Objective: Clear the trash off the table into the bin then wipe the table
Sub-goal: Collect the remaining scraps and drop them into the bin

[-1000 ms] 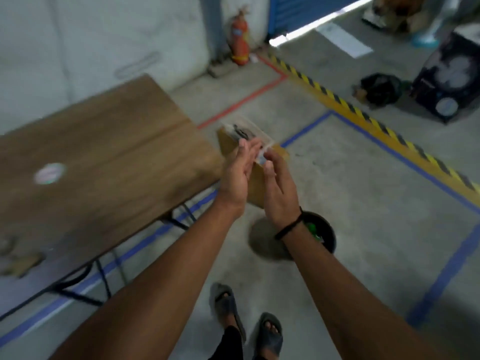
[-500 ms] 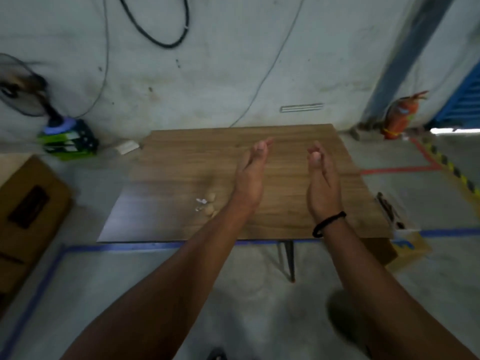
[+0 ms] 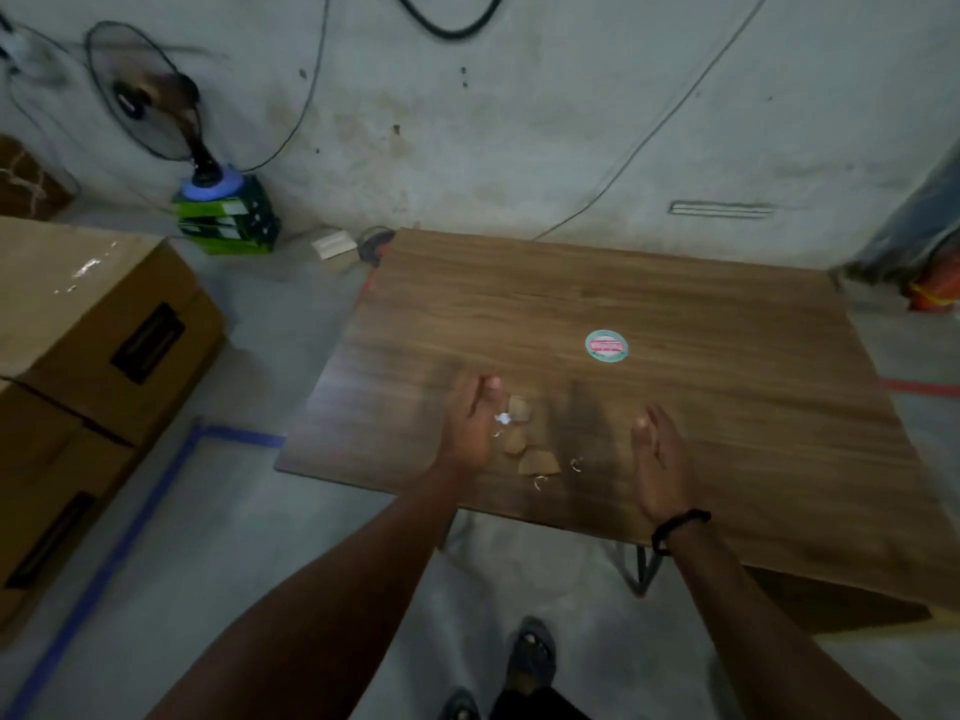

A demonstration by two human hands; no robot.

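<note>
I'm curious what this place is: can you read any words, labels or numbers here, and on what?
Nothing reads clearly.
Round sticker on the table: red band of print, too blurred.
Cardboard boxes: dark labels, too blurred.
Green box under the fan: white marks, too small.

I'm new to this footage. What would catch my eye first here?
The left hand and right hand, both open, hover over the near edge of the wooden table, with small tan scraps between them. Farther back lies a round green-and-red sticker; a fan stands by the wall at far left.
</note>
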